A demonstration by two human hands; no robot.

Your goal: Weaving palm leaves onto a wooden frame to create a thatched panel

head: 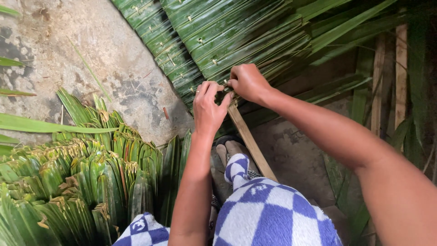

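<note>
Where the two hands meet, at the lower edge of the leaf panel (218,36), a leaf fold is being pinched against the wooden strip (250,141) that runs down from there toward the person's lap. Right hand (247,82) has its fingers curled tight on the leaf edge; left hand (208,107) grips just beside it, thumb and fingers narrowed onto the same fold, the two hands touching. Small pale pins (200,41) dot the panel's overlapping green leaves in rows. Below the hands sit a blue-and-white checked cloth (268,214) over the knees and a foot in a sandal (230,150). At the left, stacked folded leaves (82,182) lie on the concrete floor (100,50).
</note>
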